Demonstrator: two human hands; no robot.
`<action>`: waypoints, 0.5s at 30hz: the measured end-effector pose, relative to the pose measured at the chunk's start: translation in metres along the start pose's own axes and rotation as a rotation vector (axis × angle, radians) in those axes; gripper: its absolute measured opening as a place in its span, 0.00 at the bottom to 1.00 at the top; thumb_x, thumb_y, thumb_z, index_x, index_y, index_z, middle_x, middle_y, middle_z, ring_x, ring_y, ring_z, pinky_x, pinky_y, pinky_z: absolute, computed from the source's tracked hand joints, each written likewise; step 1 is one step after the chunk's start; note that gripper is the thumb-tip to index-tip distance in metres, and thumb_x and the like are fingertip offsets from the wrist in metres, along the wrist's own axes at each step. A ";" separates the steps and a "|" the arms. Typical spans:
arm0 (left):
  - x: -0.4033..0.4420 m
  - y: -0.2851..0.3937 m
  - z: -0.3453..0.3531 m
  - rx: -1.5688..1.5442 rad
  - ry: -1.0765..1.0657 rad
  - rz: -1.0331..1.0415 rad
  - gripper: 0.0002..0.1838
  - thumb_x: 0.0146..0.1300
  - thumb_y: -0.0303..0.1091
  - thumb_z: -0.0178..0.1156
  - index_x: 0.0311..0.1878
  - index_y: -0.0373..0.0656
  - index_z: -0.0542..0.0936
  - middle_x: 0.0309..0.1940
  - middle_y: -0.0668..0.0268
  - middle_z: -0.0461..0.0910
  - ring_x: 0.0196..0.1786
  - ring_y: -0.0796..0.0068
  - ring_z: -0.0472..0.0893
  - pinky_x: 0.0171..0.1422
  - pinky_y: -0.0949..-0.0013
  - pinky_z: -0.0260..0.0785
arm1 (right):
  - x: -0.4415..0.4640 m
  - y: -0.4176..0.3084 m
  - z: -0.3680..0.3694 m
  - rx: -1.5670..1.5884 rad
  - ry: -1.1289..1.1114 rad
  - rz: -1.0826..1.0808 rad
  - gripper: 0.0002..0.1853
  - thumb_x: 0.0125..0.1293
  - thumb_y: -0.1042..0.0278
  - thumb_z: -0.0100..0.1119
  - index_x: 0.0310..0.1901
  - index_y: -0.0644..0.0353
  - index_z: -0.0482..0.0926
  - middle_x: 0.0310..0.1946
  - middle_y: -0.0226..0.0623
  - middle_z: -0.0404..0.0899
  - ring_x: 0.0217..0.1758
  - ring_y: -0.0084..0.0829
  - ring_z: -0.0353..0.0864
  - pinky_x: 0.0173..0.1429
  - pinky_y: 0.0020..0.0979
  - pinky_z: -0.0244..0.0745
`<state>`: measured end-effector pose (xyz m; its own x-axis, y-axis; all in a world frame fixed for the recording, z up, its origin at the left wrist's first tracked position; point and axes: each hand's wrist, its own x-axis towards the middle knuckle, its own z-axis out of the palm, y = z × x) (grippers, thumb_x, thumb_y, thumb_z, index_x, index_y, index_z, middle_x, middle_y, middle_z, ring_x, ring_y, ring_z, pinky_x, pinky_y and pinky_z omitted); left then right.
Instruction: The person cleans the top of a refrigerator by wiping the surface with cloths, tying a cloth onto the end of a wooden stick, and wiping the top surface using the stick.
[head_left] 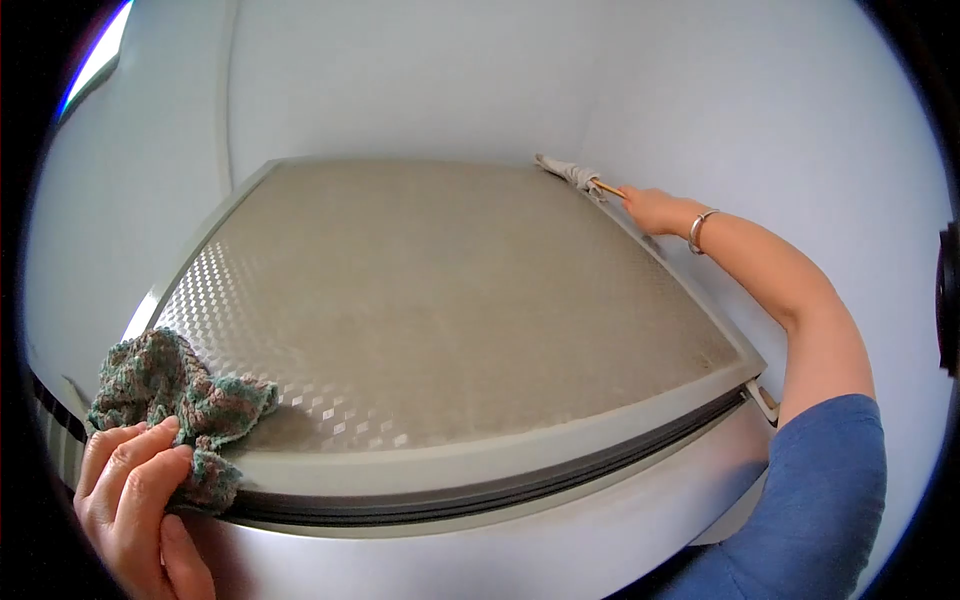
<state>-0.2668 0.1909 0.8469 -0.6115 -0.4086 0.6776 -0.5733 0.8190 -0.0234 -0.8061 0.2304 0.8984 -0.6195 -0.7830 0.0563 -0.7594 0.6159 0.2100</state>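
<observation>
My left hand (135, 490) rests at the front left corner of a refrigerator top (430, 290), its fingers pressed on a crumpled green and brown cloth (155, 375). Part of that cloth lies on the top and part hangs over the front edge. Stretched out to the far right, my right hand (658, 211) grips a thin wooden stick (608, 188). A pale grey rag (568, 172) is wrapped around the stick's far end and lies along the back right edge of the top. My right fingers are partly hidden by the hand.
White walls (420, 80) stand behind and to the right of the refrigerator. A dark door seal (480, 505) runs below the front rim, above the silvery door (420, 560). A hinge bracket (762, 402) juts out at the front right corner. A vertical pipe (226, 100) runs down the back wall.
</observation>
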 end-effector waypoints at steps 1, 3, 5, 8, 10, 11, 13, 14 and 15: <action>-0.001 0.000 0.000 -0.001 -0.001 -0.002 0.14 0.50 0.34 0.43 0.32 0.33 0.73 0.35 0.50 0.75 0.40 0.55 0.73 0.47 0.58 0.63 | -0.002 -0.006 -0.004 0.019 -0.007 0.083 0.16 0.65 0.66 0.38 0.54 0.57 0.63 0.40 0.48 0.75 0.43 0.43 0.74 0.45 0.43 0.68; -0.001 0.000 -0.001 0.012 -0.002 -0.007 0.14 0.50 0.35 0.44 0.32 0.33 0.73 0.36 0.50 0.75 0.40 0.55 0.73 0.47 0.58 0.63 | -0.008 -0.015 -0.010 -0.031 -0.025 0.105 0.17 0.63 0.68 0.40 0.54 0.57 0.62 0.41 0.48 0.75 0.43 0.43 0.75 0.44 0.43 0.68; 0.001 0.001 -0.003 0.020 -0.008 0.009 0.15 0.50 0.35 0.44 0.33 0.33 0.73 0.36 0.50 0.75 0.41 0.55 0.72 0.48 0.58 0.62 | -0.010 -0.022 -0.016 -0.080 -0.039 0.122 0.18 0.61 0.69 0.42 0.54 0.56 0.62 0.41 0.48 0.74 0.43 0.43 0.75 0.44 0.44 0.68; 0.002 0.004 -0.005 0.024 -0.017 0.014 0.15 0.51 0.35 0.45 0.34 0.33 0.73 0.36 0.50 0.75 0.41 0.54 0.72 0.49 0.57 0.62 | -0.020 -0.037 -0.027 -0.137 -0.088 0.138 0.22 0.58 0.73 0.44 0.56 0.57 0.60 0.42 0.49 0.74 0.45 0.43 0.75 0.45 0.44 0.68; 0.004 0.013 -0.007 0.025 -0.008 -0.019 0.14 0.51 0.35 0.45 0.34 0.34 0.73 0.37 0.50 0.75 0.42 0.54 0.72 0.49 0.57 0.62 | -0.032 -0.061 -0.044 -0.008 -0.163 0.121 0.24 0.58 0.74 0.44 0.58 0.59 0.58 0.43 0.51 0.74 0.47 0.45 0.74 0.46 0.43 0.68; 0.009 0.019 -0.010 -0.026 -0.030 -0.045 0.14 0.51 0.34 0.45 0.34 0.34 0.73 0.37 0.50 0.75 0.43 0.54 0.72 0.50 0.57 0.61 | -0.009 -0.062 -0.035 -0.037 -0.115 -0.006 0.24 0.58 0.74 0.43 0.58 0.60 0.57 0.43 0.51 0.74 0.46 0.45 0.74 0.46 0.43 0.68; 0.009 0.020 -0.012 -0.062 -0.043 -0.077 0.14 0.52 0.34 0.45 0.35 0.34 0.73 0.38 0.51 0.75 0.44 0.54 0.72 0.51 0.57 0.61 | 0.022 -0.081 -0.024 -0.057 -0.009 -0.208 0.25 0.58 0.76 0.42 0.59 0.61 0.56 0.44 0.51 0.73 0.47 0.45 0.74 0.46 0.42 0.68; 0.008 0.017 -0.011 -0.019 -0.055 -0.067 0.13 0.52 0.33 0.45 0.35 0.34 0.73 0.38 0.51 0.75 0.45 0.54 0.72 0.51 0.58 0.61 | 0.029 -0.102 -0.023 -0.050 0.043 -0.280 0.25 0.57 0.76 0.42 0.59 0.61 0.56 0.44 0.52 0.73 0.47 0.45 0.74 0.46 0.43 0.68; 0.008 0.017 -0.010 -0.013 -0.074 -0.077 0.13 0.52 0.32 0.45 0.35 0.34 0.73 0.39 0.52 0.75 0.45 0.54 0.72 0.52 0.58 0.60 | 0.017 -0.129 -0.032 -0.068 0.028 -0.287 0.25 0.58 0.76 0.41 0.59 0.60 0.56 0.45 0.51 0.73 0.47 0.45 0.74 0.46 0.42 0.68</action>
<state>-0.2760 0.2054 0.8598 -0.6045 -0.4988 0.6212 -0.6134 0.7890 0.0366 -0.7124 0.1349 0.9037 -0.3753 -0.9268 0.0116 -0.8869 0.3627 0.2862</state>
